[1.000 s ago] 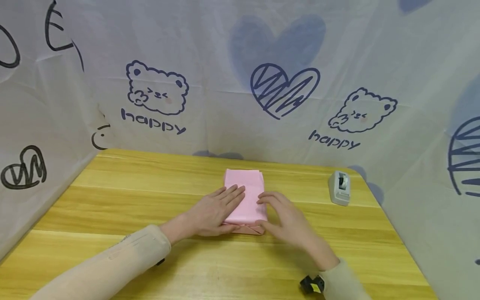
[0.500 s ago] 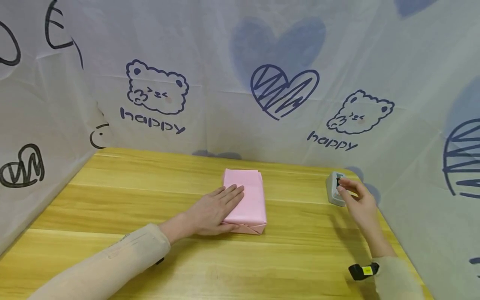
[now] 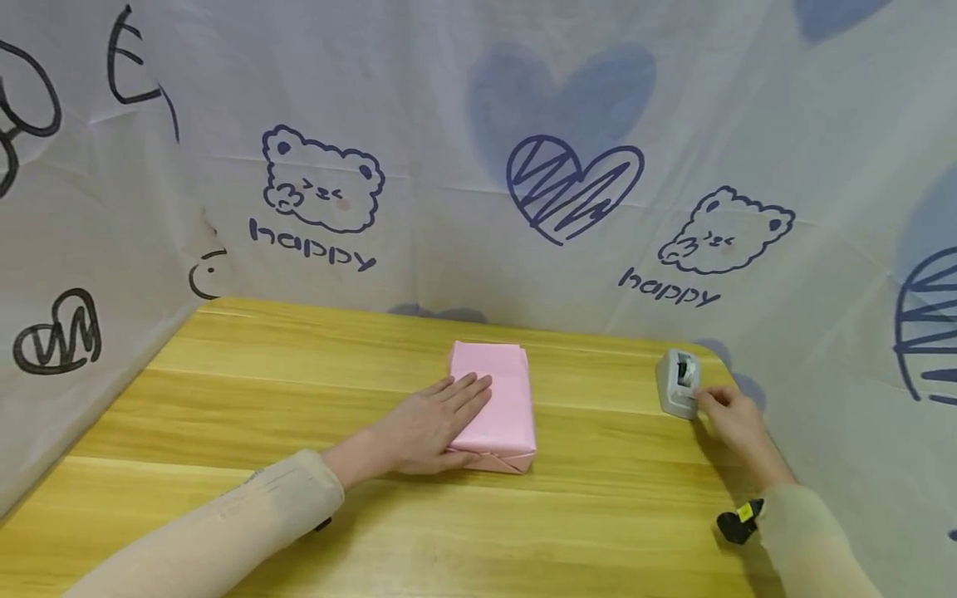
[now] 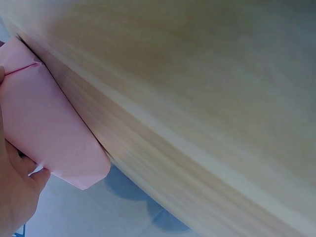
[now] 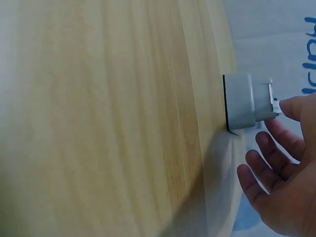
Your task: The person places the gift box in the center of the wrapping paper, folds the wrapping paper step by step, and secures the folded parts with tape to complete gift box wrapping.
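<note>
A box-shaped package wrapped in pink paper [image 3: 504, 415] lies on the wooden table, its folded end flap facing me. My left hand [image 3: 428, 425] rests flat across its left side and top, fingers straight. In the left wrist view, the paper's side [image 4: 49, 113] shows a folded seam, and the thumb lies along an edge. At the table's right back stands a grey tape dispenser [image 3: 670, 394] with a roll inside. My right hand [image 3: 736, 422] is at its cutter end, thumb and index finger pinching the end of the clear tape [image 5: 276, 106]; the other fingers hang loosely curled.
A pale cloth with printed bears and hearts [image 3: 449, 216] hangs behind the table and along its sides. The dispenser sits near the table's [image 3: 598, 498] right back corner. A black wrist device [image 3: 740, 523] is on the right wrist.
My right hand has left the package's right side, reached to the tape dispenser, and come down to its front end. The left hand has stayed on the package.
</note>
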Motion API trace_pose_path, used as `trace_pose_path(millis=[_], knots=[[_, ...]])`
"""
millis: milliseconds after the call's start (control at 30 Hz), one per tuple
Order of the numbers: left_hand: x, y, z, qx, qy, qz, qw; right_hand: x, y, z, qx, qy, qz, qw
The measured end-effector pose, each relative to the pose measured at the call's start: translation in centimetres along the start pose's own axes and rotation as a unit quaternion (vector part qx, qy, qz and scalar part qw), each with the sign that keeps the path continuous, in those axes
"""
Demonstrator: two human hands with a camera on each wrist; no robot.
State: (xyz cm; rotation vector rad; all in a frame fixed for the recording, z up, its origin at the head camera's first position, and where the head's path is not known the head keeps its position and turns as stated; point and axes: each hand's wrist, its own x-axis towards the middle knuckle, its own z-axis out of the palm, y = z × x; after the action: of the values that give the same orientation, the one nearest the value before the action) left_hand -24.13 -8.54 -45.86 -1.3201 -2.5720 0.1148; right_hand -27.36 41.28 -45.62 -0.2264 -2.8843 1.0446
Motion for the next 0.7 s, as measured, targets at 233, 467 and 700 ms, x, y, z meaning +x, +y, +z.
trace_pose_path(millis=[233,467,700], knots=[[0.1,-0.1,0.1,-0.004,-0.004,-0.001,1.0,0.9,0.1,0.2,0.011,-0.016,0.026,0.9995],[0.0,0.0,0.0,-0.009,-0.006,-0.002,0.9999,1.2,0.5,0.9,0.017,0.026,0.002,0.9995],[0.0,0.0,0.1,-0.009,-0.006,0.0,0.9999,0.9,0.4,1.3,0.038,0.028,0.002,0.9989]])
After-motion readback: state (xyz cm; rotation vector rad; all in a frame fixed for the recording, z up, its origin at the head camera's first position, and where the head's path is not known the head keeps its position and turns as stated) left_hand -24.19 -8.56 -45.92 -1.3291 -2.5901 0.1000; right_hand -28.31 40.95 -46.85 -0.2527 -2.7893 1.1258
